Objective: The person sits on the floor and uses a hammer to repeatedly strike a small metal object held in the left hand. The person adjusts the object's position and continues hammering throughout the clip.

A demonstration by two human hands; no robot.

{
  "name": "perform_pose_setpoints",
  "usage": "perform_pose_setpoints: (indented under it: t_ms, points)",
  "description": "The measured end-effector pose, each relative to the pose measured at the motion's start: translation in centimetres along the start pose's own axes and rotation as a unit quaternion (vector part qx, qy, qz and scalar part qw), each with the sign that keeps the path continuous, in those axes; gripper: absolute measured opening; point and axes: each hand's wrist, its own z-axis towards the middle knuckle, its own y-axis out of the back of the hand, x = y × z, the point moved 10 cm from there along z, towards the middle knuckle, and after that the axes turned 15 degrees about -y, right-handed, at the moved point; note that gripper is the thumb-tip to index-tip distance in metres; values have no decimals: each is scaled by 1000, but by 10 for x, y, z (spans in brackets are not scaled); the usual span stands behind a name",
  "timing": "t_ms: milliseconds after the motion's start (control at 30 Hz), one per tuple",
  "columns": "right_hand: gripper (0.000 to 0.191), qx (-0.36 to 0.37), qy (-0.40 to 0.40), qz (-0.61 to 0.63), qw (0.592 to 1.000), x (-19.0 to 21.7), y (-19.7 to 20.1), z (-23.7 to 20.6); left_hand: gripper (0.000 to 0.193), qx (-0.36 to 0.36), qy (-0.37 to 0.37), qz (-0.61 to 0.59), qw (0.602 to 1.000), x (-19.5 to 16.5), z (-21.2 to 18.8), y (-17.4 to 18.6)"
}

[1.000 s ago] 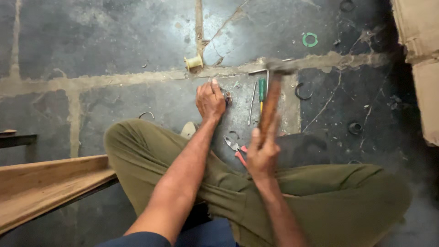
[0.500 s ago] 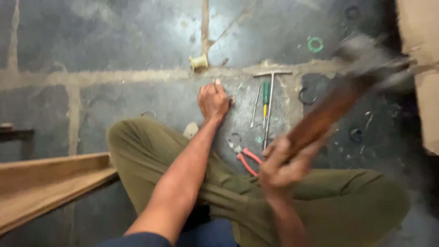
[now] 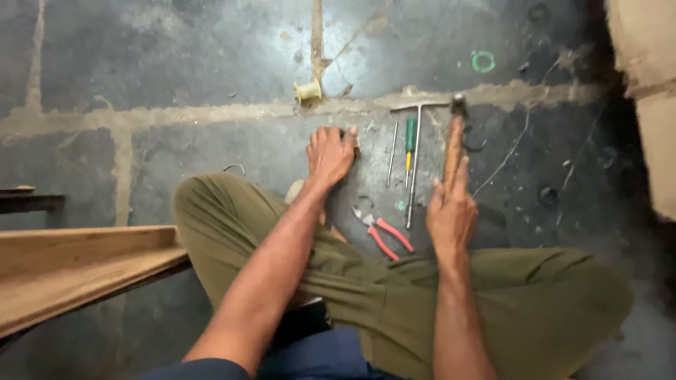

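hammer (image 3: 453, 144): wooden handle, dark metal head; lies lengthwise away from the body, head near the pale mortar seam in the floor, just right of the long tools.
right hand (image 3: 451, 211): laid along the lower handle, fingers stretched straight and flat against the wood; not clenched.
left hand (image 3: 329, 155): palm down on the floor, fingers curled at the tips over something small; too hidden to identify.
t-shaped metal bar (image 3: 415, 158): left of the hammer, crosspiece on the seam.
green-handled screwdriver (image 3: 409, 141): touching or just beside the t-bar.
thin metal rod (image 3: 392, 163): left of the screwdriver.
red-handled pliers (image 3: 380, 232): on the floor between the two hands, close to the knee.
small spool (image 3: 308, 91): on the seam, beyond the left hand.
green ring (image 3: 483, 61): farther out, upper right.
olive trousers (image 3: 232, 225): crossed legs, lower frame.
wooden planks (image 3: 70, 264): left edge.
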Motion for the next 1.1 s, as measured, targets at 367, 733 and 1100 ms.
perform_pose_setpoints:
  t_ms: [367,733,1100]
  points:
    - [73,56,-96,-132,985,-46,-26,-4,72,167,-114,27,979,-41,-59,-6]
    - [83,-3,17,-135,991,-2,-21,-15,79,89,-154,34,983,-53,-45,3]
    - [76,81,-98,-157,979,-76,-56,-2,77,114,-75,-91,986,-33,-49,-9]
